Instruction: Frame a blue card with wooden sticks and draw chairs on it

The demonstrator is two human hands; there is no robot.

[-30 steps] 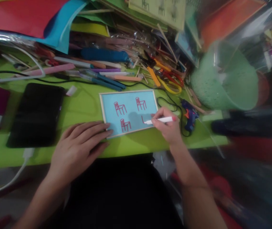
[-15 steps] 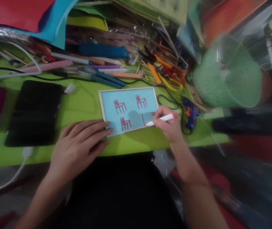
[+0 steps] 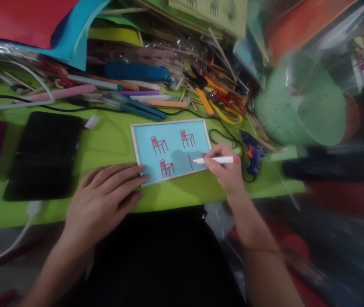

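A light blue card [image 3: 173,149] with a pale thin frame lies on the green tabletop. It bears three chairs drawn in dark red, plus a single upright red line at its lower right. My right hand [image 3: 225,167] pinches a white marker [image 3: 223,160] with a pink-red end, its tip at or just over the card beside that line. My left hand [image 3: 105,198] lies flat with fingers stretched out, the fingertips on the card's lower left corner.
A black tablet-like device [image 3: 46,155] with a white cable lies at the left. Behind the card are several pens [image 3: 137,108], scissors [image 3: 229,113] and pliers [image 3: 201,87]. To the right sit a blue glue gun [image 3: 254,154] and a green translucent bowl [image 3: 300,102].
The marker tip has moved up from the bottom of the red line to about its middle, and the marker lies more level. My left hand stays on the card's corner.
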